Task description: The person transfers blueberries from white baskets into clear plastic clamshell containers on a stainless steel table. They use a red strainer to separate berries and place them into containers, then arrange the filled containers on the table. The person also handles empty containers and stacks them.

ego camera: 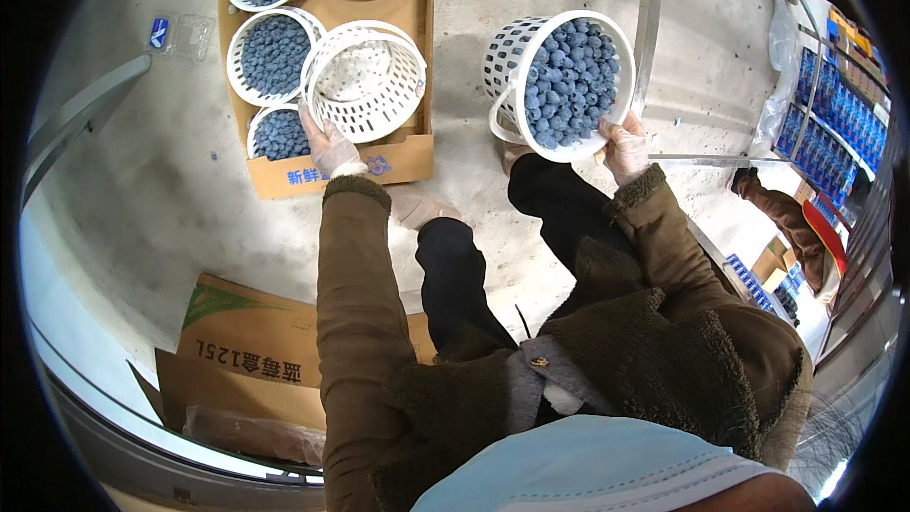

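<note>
In a clear glove, my left hand [333, 146] grips the near rim of an empty white plastic basket [384, 110] with slotted walls. That basket is tilted over a shallow cardboard tray [398, 158]. On the right, my gloved right hand [625, 146] grips the near rim of a second white slotted basket [505, 50]. It is tipped so its mouth faces me, and blueberries [572, 82] fill it. Its handle hangs down at the left side. Several more white baskets [238, 71] full of blueberries stand in the tray, left of and beyond the empty one.
A clear plastic punnet [188, 37] lies on the concrete floor [469, 7] at the left. An open cardboard box [242, 327] sits near my left side. Metal rails [648, 28] run at the right. Beyond them are stacked blue-printed packs [825, 128] and another person's brown sleeve [778, 210].
</note>
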Available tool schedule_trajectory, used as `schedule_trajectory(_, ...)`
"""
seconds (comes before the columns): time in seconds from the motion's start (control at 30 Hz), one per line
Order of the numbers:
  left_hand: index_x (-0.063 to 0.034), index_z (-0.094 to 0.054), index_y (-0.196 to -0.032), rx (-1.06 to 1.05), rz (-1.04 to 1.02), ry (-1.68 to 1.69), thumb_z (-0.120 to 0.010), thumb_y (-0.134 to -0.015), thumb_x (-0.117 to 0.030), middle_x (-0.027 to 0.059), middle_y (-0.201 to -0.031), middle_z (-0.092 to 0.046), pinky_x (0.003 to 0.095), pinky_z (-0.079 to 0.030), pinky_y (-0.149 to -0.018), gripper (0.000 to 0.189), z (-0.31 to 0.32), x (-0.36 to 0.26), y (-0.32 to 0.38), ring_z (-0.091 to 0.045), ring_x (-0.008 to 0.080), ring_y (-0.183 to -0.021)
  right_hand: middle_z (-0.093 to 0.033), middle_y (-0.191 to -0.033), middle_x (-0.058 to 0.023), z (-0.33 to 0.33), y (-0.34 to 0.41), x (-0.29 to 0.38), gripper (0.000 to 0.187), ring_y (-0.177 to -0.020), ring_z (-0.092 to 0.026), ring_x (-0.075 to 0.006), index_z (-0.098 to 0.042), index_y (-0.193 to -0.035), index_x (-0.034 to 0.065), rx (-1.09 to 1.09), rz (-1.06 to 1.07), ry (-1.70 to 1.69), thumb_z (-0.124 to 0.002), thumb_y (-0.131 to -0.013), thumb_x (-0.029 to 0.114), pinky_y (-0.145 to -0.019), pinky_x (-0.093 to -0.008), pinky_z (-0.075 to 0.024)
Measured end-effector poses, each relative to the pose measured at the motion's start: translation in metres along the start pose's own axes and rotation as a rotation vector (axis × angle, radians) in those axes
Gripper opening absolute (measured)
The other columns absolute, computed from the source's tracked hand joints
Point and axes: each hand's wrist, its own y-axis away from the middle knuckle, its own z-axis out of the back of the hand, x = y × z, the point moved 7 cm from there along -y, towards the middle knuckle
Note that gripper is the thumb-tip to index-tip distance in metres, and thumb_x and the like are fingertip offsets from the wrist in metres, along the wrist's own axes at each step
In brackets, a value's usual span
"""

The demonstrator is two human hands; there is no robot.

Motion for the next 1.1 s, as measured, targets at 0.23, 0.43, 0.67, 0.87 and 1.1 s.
schedule_trajectory(0.23, -0.0098, -0.042, -0.124, 0.292, -0.298, -0.372, -0.035, -0.084, 0.000, 0.0132, -0.120, -0.049, 0.0274, -0.038, -0.091, 0.042, -0.030, 0.016, -0.039, -0.049, 0.0206, -0.108, -0.055, -0.082, -0.0057, 0.014, -0.006, -0.007, 0.039, -0.053, -0.056, -0.0122, -0.042, -0.115, 0.0050, 0.000, -0.075, -0.008, -0.049, -0.077, -0.002, -0.034, -0.0195, -0.0447)
schedule_trajectory(0.43, -0.0241, -0.048, -0.119, 0.650, -0.374, -0.936, -0.037, -0.079, 0.004, 0.0083, -0.120, -0.050, 0.0339, -0.041, -0.088, 0.050, -0.059, 0.032, -0.053, -0.052, 0.0263, -0.103, -0.055, -0.090, -0.0052, 0.012, -0.007, 0.001, 0.039, -0.071, -0.055, -0.0125, -0.044, -0.113, 0.0028, 0.002, -0.095, 0.078, -0.046, -0.075, -0.004, -0.057, -0.0235, -0.0485)
schedule_trajectory(0.67, -0.0279, -0.035, -0.130, 0.931, -0.101, -1.189, -0.044, -0.080, -0.002, 0.0122, -0.125, -0.046, 0.0351, -0.036, -0.094, 0.057, -0.098, 0.094, -0.077, -0.047, 0.0269, -0.112, -0.054, -0.087, -0.0081, -0.008, -0.009, 0.019, 0.040, -0.053, -0.056, -0.0124, -0.041, -0.115, -0.0016, 0.101, -0.020, 0.060, -0.047, -0.076, -0.001, -0.032, -0.0169, -0.0424)
schedule_trajectory(0.87, -0.0193, 0.000, -0.139, 0.572, -0.323, -1.030, -0.057, -0.079, -0.024, 0.0216, -0.142, -0.005, 0.0497, -0.012, -0.104, 0.083, -0.090, 0.015, -0.011, -0.005, 0.0371, -0.131, -0.056, -0.093, -0.0061, -0.038, -0.003, 0.039, 0.040, -0.077, -0.055, -0.0134, -0.043, -0.117, 0.0012, 0.119, 0.019, 0.162, -0.051, -0.077, 0.002, -0.059, -0.0237, -0.0474)
schedule_trajectory(1.1, -0.0124, 0.002, -0.139, 0.699, 0.509, 0.555, -0.069, -0.073, -0.015, 0.0106, -0.138, -0.019, 0.0279, -0.047, -0.077, 0.097, -0.068, -0.128, 0.186, -0.037, 0.0206, -0.114, -0.054, -0.086, -0.0090, -0.078, 0.076, 0.087, 0.045, -0.058, -0.057, -0.0139, -0.039, -0.118, -0.0012, 0.139, -0.049, 0.028, -0.048, -0.075, 0.003, -0.033, -0.0182, -0.0424)
